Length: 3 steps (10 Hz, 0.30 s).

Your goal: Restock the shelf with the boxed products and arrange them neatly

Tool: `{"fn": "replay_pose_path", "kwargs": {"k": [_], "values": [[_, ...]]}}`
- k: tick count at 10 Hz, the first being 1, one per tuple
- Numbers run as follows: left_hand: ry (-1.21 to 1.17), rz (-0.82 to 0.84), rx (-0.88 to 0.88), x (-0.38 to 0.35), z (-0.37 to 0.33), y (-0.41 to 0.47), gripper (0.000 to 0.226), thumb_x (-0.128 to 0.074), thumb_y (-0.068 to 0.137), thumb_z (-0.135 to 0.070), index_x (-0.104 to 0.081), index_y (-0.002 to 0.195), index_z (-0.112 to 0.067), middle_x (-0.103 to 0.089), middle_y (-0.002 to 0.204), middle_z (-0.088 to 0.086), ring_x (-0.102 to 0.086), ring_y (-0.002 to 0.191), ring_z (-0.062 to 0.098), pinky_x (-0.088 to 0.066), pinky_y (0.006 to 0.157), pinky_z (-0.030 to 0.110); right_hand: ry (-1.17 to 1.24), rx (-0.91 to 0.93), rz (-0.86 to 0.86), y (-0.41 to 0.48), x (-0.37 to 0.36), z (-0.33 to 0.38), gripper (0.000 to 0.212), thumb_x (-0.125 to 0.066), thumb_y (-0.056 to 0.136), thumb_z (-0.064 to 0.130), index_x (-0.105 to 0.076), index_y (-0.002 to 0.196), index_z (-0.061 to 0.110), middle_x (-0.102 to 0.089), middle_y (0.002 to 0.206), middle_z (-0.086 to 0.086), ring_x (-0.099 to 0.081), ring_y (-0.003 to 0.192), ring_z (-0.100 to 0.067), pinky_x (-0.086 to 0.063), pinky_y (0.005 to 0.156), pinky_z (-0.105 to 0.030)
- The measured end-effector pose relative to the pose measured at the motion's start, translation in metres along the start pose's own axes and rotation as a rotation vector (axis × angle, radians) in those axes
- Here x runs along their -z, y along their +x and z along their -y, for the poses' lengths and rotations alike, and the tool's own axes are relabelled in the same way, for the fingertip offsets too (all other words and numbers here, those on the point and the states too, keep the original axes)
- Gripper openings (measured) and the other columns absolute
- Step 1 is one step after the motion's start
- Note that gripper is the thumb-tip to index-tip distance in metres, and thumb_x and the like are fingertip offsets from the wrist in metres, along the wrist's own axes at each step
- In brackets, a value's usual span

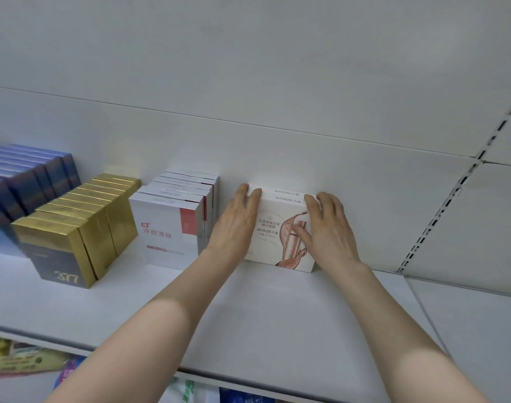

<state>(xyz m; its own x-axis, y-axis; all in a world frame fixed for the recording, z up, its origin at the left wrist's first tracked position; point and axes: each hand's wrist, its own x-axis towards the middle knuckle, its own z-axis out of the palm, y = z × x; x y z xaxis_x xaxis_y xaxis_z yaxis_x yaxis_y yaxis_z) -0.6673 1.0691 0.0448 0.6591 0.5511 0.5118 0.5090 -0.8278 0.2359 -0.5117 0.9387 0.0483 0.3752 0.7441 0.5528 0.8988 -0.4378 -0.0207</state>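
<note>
your left hand (236,225) lies flat against the left side of two white boxes (273,216), upright at the back of the shelf (277,315). your right hand (328,228) holds their right edge, thumb across the front. red-and-white boxes (173,225) just beside; gold boxes (82,216), blue boxes (30,175) further left.

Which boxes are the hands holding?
The MARUBI boxes, white with a copper swirl, farthest right. The left hand and right hand hold them from both sides. The blue boxes, gold boxes and red-marked boxes stand further left.
</note>
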Motion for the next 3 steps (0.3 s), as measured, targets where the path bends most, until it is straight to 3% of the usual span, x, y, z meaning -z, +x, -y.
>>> {"fn": "replay_pose_path", "kwargs": {"k": [1, 2, 3], "values": [[0.049, 0.015, 0.013, 0.003, -0.003, -0.001, 0.080, -0.065, 0.076, 0.008, -0.026, 0.143, -0.012, -0.020, 0.153, 0.017, -0.053, 0.108, 0.035, -0.045, 0.065, 0.034, 0.016, -0.010, 0.044, 0.000, 0.006, -0.001, 0.063, -0.069, 0.087, 0.035, -0.046, 0.138, 0.005, -0.045, 0.138, -0.019, -0.040, 0.130, -0.039, -0.051, 0.093, -0.044], [0.074, 0.003, -0.006, 0.007, -0.006, 0.000, 0.080, -0.067, 0.079, 0.002, -0.024, 0.146, -0.011, -0.019, 0.153, 0.014, -0.043, 0.124, 0.032, -0.050, 0.082, 0.035, 0.045, 0.029, 0.103, 0.001, 0.012, -0.005, 0.063, -0.060, 0.093, 0.039, -0.039, 0.145, 0.010, -0.038, 0.146, -0.015, -0.032, 0.136, -0.033, -0.045, 0.101, -0.044], [0.071, -0.033, -0.070, 0.022, -0.012, -0.009, 0.073, -0.066, 0.082, 0.000, -0.029, 0.145, -0.008, -0.029, 0.150, 0.014, -0.036, 0.132, 0.031, -0.046, 0.098, 0.036, 0.110, 0.044, 0.121, 0.002, 0.037, -0.020, 0.063, -0.056, 0.095, 0.042, -0.035, 0.148, 0.013, -0.038, 0.145, -0.010, -0.037, 0.133, -0.030, -0.041, 0.102, -0.041]]}}
